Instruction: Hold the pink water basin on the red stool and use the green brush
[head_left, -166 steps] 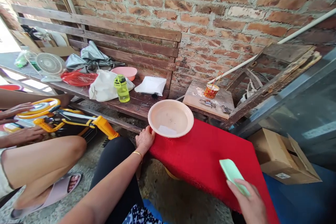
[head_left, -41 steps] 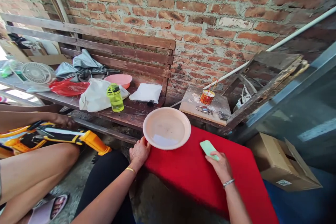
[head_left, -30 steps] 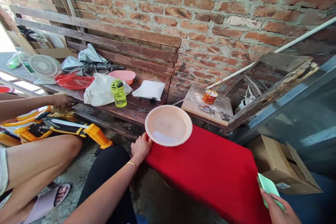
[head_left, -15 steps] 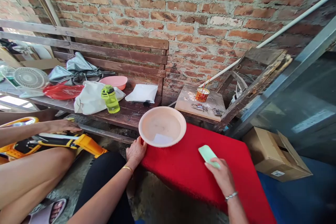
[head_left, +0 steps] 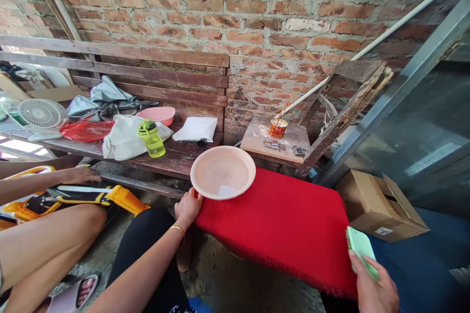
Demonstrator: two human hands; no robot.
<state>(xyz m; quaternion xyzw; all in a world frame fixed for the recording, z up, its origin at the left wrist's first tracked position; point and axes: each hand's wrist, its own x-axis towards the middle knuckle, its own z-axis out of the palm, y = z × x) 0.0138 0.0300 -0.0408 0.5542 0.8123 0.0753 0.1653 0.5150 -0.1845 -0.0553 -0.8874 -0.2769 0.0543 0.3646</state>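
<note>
Nearby, basin (head_left: 252, 172) and cardboard box (head_left: 380, 205), left grip (head_left: 188, 206) unclear, right grip (head_left: 378, 287) around green brush (head_left: 361, 244).

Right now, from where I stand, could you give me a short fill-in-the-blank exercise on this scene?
1. The brush in the right hand is pale ____.
2. The cloth reaching from the basin toward the brush is ____.
3. The hand beside the basin is the person's ____ one.
4. Behind the bench, the wall is built of ____.

Missing words: green; red; left; bricks.
</note>
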